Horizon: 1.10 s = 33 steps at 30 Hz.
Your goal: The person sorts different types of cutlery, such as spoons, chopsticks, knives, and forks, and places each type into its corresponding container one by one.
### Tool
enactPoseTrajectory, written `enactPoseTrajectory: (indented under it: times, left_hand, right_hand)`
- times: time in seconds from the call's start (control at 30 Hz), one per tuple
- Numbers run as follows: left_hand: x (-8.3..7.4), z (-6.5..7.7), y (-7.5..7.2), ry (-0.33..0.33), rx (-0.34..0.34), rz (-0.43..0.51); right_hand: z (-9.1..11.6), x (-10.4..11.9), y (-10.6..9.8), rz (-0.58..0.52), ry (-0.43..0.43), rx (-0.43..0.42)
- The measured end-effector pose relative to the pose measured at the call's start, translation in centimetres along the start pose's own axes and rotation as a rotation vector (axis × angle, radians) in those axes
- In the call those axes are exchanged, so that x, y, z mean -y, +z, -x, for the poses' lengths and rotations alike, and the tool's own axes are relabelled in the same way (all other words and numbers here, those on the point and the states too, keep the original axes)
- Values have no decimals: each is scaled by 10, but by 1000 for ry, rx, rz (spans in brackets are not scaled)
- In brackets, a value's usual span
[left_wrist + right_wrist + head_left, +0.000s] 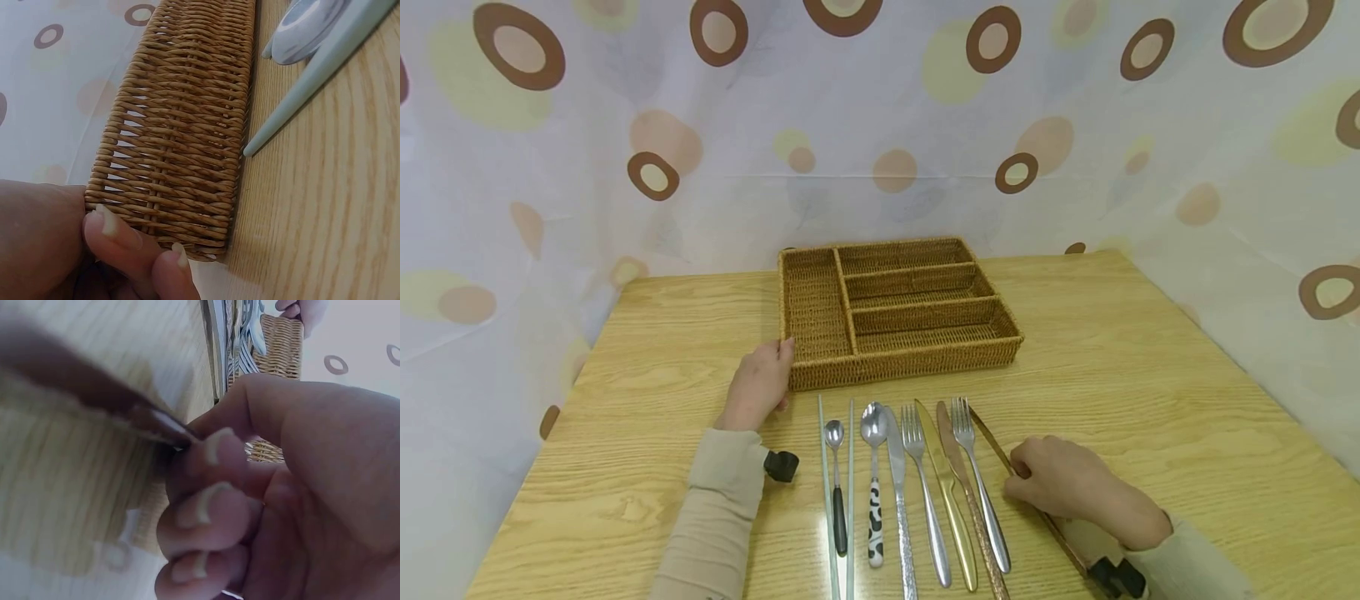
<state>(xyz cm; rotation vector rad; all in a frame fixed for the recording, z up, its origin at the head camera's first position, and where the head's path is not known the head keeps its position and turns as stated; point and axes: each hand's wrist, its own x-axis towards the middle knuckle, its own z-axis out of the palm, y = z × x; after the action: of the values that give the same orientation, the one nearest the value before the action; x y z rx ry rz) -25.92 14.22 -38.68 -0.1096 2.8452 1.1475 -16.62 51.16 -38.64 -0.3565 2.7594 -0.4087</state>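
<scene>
My left hand (758,385) grips the near-left corner of a brown woven cutlery tray (925,364). In the left wrist view, its fingertips (122,234) curl against the tray's wicker wall. Over on the right, my right hand (1063,479) pinches a slim copper-coloured knife (990,437), turned on edge and slanting beside the cutlery row. The right wrist view shows its textured handle (94,381) between thumb and curled fingers. Nearest to it on the table lie a silver fork (981,483) and another copper-coloured knife (967,487).
Leftward in the row are a gold knife (951,504), another fork (927,492), a silver knife (900,483), a spotted-handled spoon (875,492), a small black-handled spoon (838,500) and two pale green chopsticks (851,475). A patterned cloth (880,108) hangs behind the wooden table (1120,358).
</scene>
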Motion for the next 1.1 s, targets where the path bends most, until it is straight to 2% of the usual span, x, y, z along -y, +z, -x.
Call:
enactPoseTrajectory:
  times: [0.3, 0.53, 0.73, 1.0, 1.1]
  left_hand:
    - [1, 0, 1, 2, 12, 9]
    - [1, 0, 1, 7, 5, 4]
    - [0, -1, 0, -1, 4, 0]
    - [-1, 0, 0, -9, -2, -15]
    - [-1, 1, 0, 0, -4, -20]
  right_hand:
    - [1, -8, 2, 6, -76, -43]
    - [-2, -11, -11, 83, -141, -105]
    - [-6, -10, -21, 94, -185, -155]
    - [-14, -10, -27, 137, -287, -332]
    - [-17, -11, -27, 156, -355, -395]
